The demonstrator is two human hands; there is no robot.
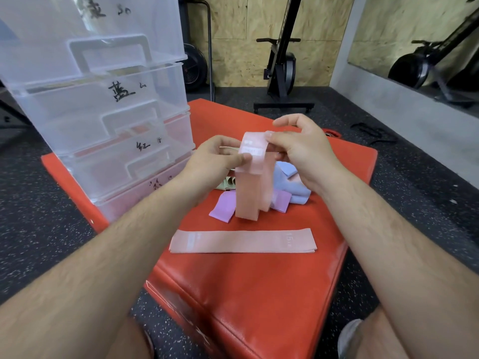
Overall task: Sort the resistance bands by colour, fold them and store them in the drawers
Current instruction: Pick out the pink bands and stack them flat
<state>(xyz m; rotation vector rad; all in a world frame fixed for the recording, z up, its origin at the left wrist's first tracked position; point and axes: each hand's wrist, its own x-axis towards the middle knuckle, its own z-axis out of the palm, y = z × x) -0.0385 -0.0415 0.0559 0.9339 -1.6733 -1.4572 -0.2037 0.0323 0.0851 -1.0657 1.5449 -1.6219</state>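
Both thumbs are doing the work. My left hand (215, 156) pinches the held pink band (252, 193) at its left edge, thumb pressed on by the white tag (252, 151). My right hand (298, 149) pinches the top fold between thumb and forefinger, and its other fingers are raised, loosely curled and off the fabric. The band hangs doubled below the pinch, above the middle of the red mat (259, 294), with its lower end at the pile.

Handling, my guess: woven elastic, light, soft and floppy, not slippery or fragile. It creases where pinched and should spring open if let go, so I'd hold it at the fold and flatten it against the mat.

Under and behind it are a purple band (223, 207), a second purple piece (282, 200) and blue bands (290, 182). I can't identify the pale green item (228, 182) partly hidden by my left hand. A flat pink band (243, 241) lies crosswise, closer to the mat's near edge.

Writing:
- The flat band reads "15" (289, 239) at its right end, with smaller print after it that I can't read.
- Both bands' tags are too blurred to read.

Clear drawers (103, 125) stand on the mat's far-left corner, handwritten in black:
- 蓝 (121, 92), followed by a small number I can't make out.
- 红 15 (145, 145).
- Top and bottom labels are illegible.
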